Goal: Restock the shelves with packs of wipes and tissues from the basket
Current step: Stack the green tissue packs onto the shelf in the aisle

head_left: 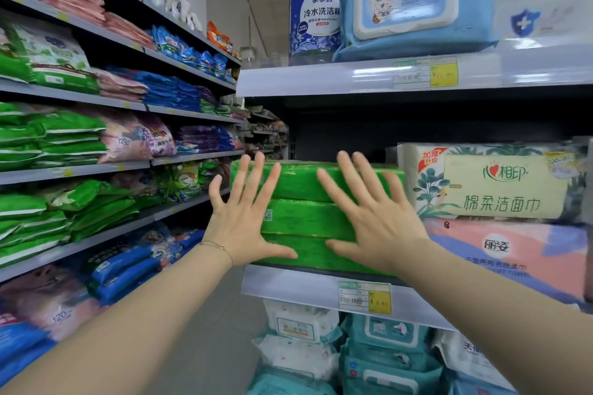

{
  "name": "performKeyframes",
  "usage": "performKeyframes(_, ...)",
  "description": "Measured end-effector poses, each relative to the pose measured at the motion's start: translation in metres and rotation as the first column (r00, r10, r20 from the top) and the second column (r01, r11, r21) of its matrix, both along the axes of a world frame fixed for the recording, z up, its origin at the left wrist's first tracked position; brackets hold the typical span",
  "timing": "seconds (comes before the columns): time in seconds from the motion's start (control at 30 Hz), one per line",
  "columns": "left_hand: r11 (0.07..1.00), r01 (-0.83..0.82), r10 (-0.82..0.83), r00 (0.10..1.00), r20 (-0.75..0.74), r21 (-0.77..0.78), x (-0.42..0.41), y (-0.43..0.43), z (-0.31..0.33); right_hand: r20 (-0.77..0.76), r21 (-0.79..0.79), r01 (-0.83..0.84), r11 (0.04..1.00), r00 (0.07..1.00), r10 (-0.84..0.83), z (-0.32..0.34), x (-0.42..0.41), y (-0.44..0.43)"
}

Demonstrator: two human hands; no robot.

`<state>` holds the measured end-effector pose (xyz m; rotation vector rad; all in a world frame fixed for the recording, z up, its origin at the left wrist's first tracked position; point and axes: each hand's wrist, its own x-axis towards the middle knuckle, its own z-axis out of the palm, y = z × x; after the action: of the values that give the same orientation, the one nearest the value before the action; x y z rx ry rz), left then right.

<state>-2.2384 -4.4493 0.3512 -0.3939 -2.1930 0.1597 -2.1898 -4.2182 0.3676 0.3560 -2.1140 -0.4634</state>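
both hands are up at the middle shelf, open, fingers straight and spread wide. the left hand lies flat against the left part of the green packs and the right hand lies flat against the right part, thumbs pointing toward each other low on the front face. neither hand curls round anything. a thin bracelet sits on the left wrist. the green packs show as three layers, one on top of another, standing at the shelf's left end with their front face close to the front edge. just beside them on the right sits a cream tissue pack printed with leaves, lying on top of a pink pack. a price tag with a yellow patch is fixed to the shelf's front edge below the right hand. on the upper shelf a blue wipes pack with a panda on its lid leans next to a big clear detergent bottle with a blue label. under the middle shelf are white and teal wipes packs, piled up. off to the left, the aisle shelves run away into the distance, loaded with green, pink and blue bags.
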Motion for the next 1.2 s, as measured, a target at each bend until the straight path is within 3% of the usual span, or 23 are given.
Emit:
performKeyframes(0.13, 0.989, 0.026, -0.031, 0.999, -0.034, -0.145, -0.012, -0.001, 0.0, 0.045, 0.138, -0.063, 0.988, 0.997, 0.057, -0.012, -0.009, 0.01)
performKeyframes(0.27, 0.972, 0.058, -0.07, 0.997, -0.043, -0.229, -0.022, -0.004, 0.001, 0.067, 0.178, -0.077, 0.981, 0.996, 0.066, -0.012, -0.017, 0.02)
performKeyframes(0.6, 0.966, 0.016, -0.016, 1.0, 0.0, -0.259, -0.024, 0.001, 0.005, 0.102, 0.127, -0.086, 0.988, 0.992, 0.073, -0.014, -0.021, 0.02)
performKeyframes(0.8, 0.969, 0.121, -0.143, 0.986, -0.09, -0.213, -0.004, 0.019, -0.01, 0.082, 0.217, -0.187, 0.958, 0.981, 0.173, -0.033, 0.009, 0.053)
performKeyframes(0.9, 0.946, 0.233, -0.269, 0.952, -0.144, -0.224, 0.009, 0.059, -0.01, 0.013, 0.159, -0.16, 0.974, 0.987, 0.16, -0.039, 0.024, 0.086)
performKeyframes(1.03, 0.889, 0.356, -0.42, 0.884, -0.204, -0.286, 0.025, 0.134, -0.003, -0.034, -0.013, 0.017, 1.0, 0.999, -0.018, -0.036, 0.044, 0.133)
performKeyframes(1.2, 0.887, 0.379, -0.434, 0.879, -0.197, -0.264, 0.03, 0.205, 0.0, 0.041, -0.147, 0.186, 0.972, 0.983, -0.182, -0.033, 0.061, 0.171)
